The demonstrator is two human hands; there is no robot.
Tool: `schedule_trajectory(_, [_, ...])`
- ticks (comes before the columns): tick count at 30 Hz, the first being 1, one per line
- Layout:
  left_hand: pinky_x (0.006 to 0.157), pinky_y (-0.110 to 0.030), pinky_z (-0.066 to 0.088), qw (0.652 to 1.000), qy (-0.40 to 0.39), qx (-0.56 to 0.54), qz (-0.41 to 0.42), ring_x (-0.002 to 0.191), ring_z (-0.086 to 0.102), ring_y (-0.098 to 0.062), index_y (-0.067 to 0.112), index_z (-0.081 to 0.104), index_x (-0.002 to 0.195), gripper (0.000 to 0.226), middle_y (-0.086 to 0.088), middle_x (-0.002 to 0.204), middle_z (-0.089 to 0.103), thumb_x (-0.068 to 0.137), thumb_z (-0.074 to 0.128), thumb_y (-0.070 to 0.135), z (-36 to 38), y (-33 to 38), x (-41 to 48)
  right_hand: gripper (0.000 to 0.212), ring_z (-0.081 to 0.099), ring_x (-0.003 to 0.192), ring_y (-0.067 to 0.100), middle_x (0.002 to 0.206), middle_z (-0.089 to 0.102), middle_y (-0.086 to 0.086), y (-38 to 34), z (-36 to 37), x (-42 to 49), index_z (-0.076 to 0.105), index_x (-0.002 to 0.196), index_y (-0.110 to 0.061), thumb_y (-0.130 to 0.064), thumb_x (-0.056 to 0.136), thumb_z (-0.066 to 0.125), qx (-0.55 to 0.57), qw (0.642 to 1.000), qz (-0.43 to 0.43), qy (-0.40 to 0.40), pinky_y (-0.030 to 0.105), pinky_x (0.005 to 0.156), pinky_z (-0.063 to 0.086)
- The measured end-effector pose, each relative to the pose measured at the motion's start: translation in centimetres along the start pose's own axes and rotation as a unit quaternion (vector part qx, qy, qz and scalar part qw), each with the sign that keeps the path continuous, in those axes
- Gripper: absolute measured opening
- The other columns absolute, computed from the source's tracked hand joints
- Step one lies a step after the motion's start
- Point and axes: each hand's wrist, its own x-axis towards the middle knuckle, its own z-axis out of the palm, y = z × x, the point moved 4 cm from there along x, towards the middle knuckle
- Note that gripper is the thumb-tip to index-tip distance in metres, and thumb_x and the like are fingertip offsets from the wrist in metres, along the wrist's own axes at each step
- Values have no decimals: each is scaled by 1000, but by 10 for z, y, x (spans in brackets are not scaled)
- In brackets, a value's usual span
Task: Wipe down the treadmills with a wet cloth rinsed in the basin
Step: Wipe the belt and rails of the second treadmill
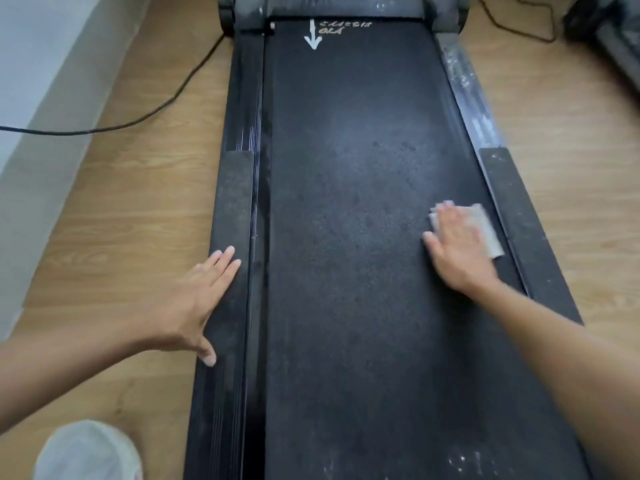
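Left of the treadmill belt (346, 306), a black cable (114, 128) lies on the wooden floor (131, 209). The left hand (194, 306) rests flat on the side rail (232, 202) just left of the belt, its fingers (225, 261) straight and holding nothing. Near the belt's right edge, the right hand (457, 251) presses the grey cloth (486, 230) flat. The cloth lies under its straight fingers (446, 211) and shows beyond them on the right.

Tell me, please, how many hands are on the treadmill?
2. The left hand rests flat on the treadmill's left side rail; the right hand presses the cloth flat on the belt near its right edge. Neither is hidden.
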Motion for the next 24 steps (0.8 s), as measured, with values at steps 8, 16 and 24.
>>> schedule_trajectory(8, [126, -30, -10, 1000, 0, 14, 4, 150, -39, -24, 14, -37, 148, 170, -6, 157, -48, 49, 83, 80, 8, -7, 6, 113, -6, 164, 22, 177, -1, 10, -74, 11, -5, 5, 168, -8, -87, 89, 15, 81, 987, 127, 64, 47, 132, -3])
schedule_trajectory(16, [128, -35, -4, 994, -25, 106, -14, 151, -33, -28, 6, -38, 146, 164, -17, 159, -43, 57, 76, 85, -12, 13, -4, 70, -3, 163, 15, 177, 5, 2, -270, 65, -103, 15, 169, -15, -55, 111, 20, 42, 966, -253, -17, 46, 132, 4])
schedule_trajectory(24, [129, -37, 0, 987, -52, 152, -10, 154, -27, -33, 0, -37, 146, 161, -24, 157, -40, 63, 73, 84, -17, 20, -4, 82, 13, 163, 20, 176, 19, 1, 5, 14, -39, 26, 166, -21, -70, 102, 19, 22, 998, -47, 24, 46, 132, 9])
